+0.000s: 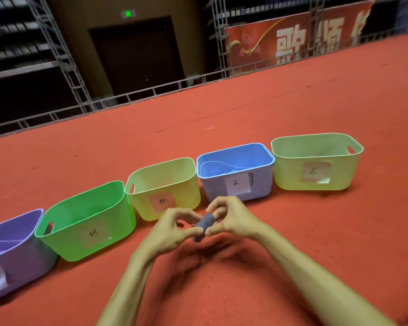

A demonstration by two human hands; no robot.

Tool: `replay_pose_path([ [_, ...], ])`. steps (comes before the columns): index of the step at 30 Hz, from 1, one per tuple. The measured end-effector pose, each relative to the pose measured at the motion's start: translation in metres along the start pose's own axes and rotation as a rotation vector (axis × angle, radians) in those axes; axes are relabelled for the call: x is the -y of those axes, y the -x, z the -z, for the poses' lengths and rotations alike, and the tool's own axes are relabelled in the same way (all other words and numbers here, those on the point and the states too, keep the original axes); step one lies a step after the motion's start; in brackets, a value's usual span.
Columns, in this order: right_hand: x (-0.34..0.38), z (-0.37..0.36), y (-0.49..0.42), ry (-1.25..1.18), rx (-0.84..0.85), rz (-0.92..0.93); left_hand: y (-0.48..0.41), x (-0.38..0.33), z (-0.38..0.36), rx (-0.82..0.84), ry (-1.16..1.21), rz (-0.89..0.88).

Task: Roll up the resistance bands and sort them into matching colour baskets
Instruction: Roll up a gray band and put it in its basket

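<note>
A tightly rolled grey resistance band [204,225] is held just above the red carpet between both hands. My left hand [172,231] pinches its lower end and my right hand [231,220] pinches its upper end. Behind them a row of labelled baskets stands on the carpet: purple [21,262], green [118,222], yellow [186,191], blue [259,184] with something pale blue inside, and another yellow-green one [290,175] at the far right.
The red carpet [292,255] stretches around the baskets. A metal truss railing [151,92] marks its far edge, with a dark doorway, shelving and a red banner [292,41] beyond.
</note>
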State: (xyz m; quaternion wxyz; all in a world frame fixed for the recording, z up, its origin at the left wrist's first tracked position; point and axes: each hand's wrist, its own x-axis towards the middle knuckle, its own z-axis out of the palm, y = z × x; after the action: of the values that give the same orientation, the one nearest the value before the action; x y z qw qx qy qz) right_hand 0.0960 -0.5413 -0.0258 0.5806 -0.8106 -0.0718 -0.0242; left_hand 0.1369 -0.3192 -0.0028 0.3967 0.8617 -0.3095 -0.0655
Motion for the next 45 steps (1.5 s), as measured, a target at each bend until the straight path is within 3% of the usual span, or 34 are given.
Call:
replay_pose_path([
  [4, 0.004, 0.064, 0.009, -0.133, -0.157, -0.001, -0.039, -0.044, -0.031, -0.111, 0.233, -0.087],
  [13, 0.042, 0.233, -0.006, 0.117, -0.308, 0.136, -0.183, -0.144, -0.091, -0.240, 0.392, -0.216],
  [18, 0.036, 0.322, -0.036, 0.306, -0.332, 0.119, -0.268, -0.185, -0.112, -0.185, 0.344, -0.244],
  [22, 0.004, 0.364, -0.059, 0.545, -0.283, 0.003, -0.323, -0.193, -0.143, -0.100, 0.118, -0.148],
  [31, -0.043, 0.402, -0.088, 0.944, -0.232, -0.306, -0.401, -0.201, -0.217, 0.021, -0.219, 0.012],
  [36, -0.063, 0.386, -0.099, 1.084, -0.218, -0.317, -0.419, -0.189, -0.238, 0.054, -0.334, 0.083],
  [41, -0.067, 0.401, -0.097, 1.021, -0.154, -0.415, -0.424, -0.185, -0.245, 0.106, -0.386, 0.055],
  [45, -0.086, 0.388, -0.087, 1.174, -0.111, -0.414, -0.416, -0.174, -0.260, 0.145, -0.475, 0.019],
])
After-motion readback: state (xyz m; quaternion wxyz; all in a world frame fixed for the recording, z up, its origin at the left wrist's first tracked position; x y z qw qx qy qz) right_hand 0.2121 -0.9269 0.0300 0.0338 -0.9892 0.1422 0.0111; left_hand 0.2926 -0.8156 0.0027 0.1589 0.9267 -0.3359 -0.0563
